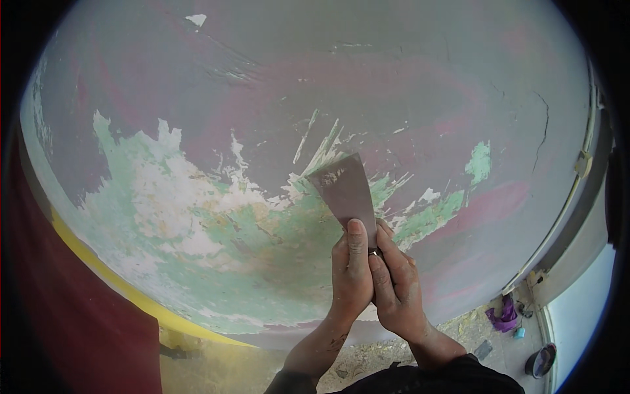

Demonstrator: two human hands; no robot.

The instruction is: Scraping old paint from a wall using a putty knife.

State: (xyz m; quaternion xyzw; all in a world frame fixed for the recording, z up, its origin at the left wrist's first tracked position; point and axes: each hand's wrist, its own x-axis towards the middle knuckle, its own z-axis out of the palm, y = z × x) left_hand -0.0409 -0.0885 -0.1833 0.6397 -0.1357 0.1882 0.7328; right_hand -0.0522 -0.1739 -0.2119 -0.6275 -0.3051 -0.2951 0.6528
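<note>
A wide-bladed metal scraper (348, 194) points up the wall, its edge against the border of the scraped patch. My left hand (353, 272) grips it low on the blade, thumb laid flat along the metal. Beside it, my right hand (397, 285) is closed round the handle, which the fingers mostly hide. Grey-purple paint with pink smears covers the wall (407, 98). Left of and below the blade spreads a large bared patch (197, 217) of pale green and white, ragged at its upper rim. Streaky scrape marks fan out above and right of the blade.
A dark red cloth or panel (72, 308) and a yellow edge (98, 262) border the left. Down the right wall runs a cable with a small box (583, 164). On the debris-strewn floor lie a purple cloth (504, 314) and a dark bucket (541, 361).
</note>
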